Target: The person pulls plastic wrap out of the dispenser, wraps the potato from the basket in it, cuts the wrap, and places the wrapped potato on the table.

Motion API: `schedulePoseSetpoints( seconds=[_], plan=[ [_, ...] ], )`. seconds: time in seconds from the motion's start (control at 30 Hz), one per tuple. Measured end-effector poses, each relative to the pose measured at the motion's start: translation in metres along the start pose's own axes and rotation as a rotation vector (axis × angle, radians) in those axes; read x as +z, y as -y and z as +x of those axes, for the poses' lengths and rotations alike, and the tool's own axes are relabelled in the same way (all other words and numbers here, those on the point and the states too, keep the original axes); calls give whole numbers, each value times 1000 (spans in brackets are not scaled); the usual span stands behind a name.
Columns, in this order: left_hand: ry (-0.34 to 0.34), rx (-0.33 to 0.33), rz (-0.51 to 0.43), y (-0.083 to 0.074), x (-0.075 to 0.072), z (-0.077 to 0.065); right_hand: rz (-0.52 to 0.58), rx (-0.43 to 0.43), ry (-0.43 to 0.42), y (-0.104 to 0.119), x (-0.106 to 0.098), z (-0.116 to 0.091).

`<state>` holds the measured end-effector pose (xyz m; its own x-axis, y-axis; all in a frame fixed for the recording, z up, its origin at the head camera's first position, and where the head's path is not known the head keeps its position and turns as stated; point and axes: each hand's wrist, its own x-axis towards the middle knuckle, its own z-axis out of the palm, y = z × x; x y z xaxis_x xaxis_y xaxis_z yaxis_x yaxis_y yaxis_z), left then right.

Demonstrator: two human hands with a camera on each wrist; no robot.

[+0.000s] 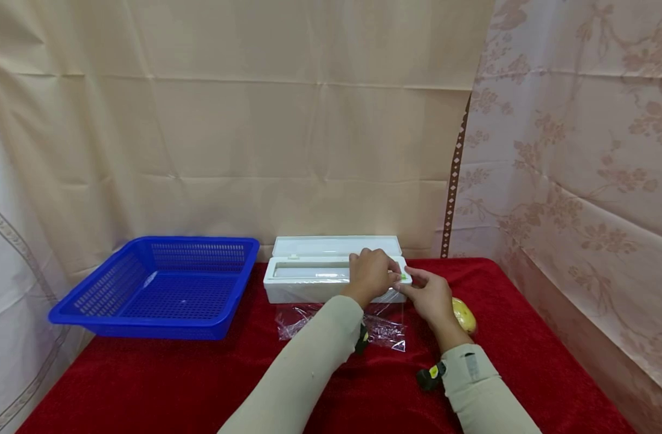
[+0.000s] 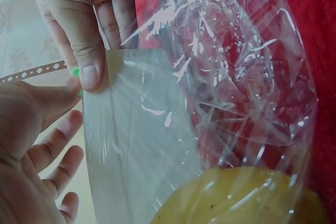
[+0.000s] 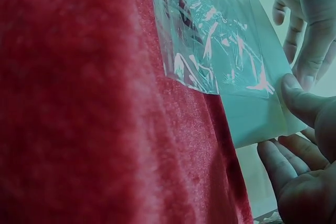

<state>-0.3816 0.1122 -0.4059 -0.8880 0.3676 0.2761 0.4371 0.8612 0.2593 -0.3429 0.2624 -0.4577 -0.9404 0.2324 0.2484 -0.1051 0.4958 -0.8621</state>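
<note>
A white cling film dispenser point(image 1: 293, 293) lies with its lid tipped back. Clear film point(image 1: 387, 331) hangs over its front onto the cloth. My left hand point(image 1: 371, 274) is above the right end, pinching the small green slide cutter point(image 2: 76, 71). With my right hand point(image 1: 430, 298) I grip that same end, thumb on the front edge, fingers below in the right wrist view. One yellow potato point(image 1: 465, 316), seemingly film-wrapped, sits right of my right hand. Another yellow potato point(image 2: 241, 198) shows behind the film in the left wrist view; in the head view my left forearm hides it.
A blue plastic basket point(image 1: 222, 298) stands at the left of the table, holding a small clear, shiny piece. Red velvet cloth point(image 1: 146, 386) covers the table. Beige curtain point(image 1: 227, 132) hangs right behind the dispenser, and patterned fabric point(image 1: 591, 181) borders the right side.
</note>
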Motion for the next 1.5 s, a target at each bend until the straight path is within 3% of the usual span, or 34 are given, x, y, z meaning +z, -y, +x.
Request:
schedulePoseSetpoints(
  seconds=[0.5, 1.5],
  plan=[
    [-56, 36, 79, 0, -1, -5, -116, -14, -20, -1, -3, 0],
    [-70, 30, 64, 5, 0, -7, -131, -34, -51, -6, -1, 1]
  ],
)
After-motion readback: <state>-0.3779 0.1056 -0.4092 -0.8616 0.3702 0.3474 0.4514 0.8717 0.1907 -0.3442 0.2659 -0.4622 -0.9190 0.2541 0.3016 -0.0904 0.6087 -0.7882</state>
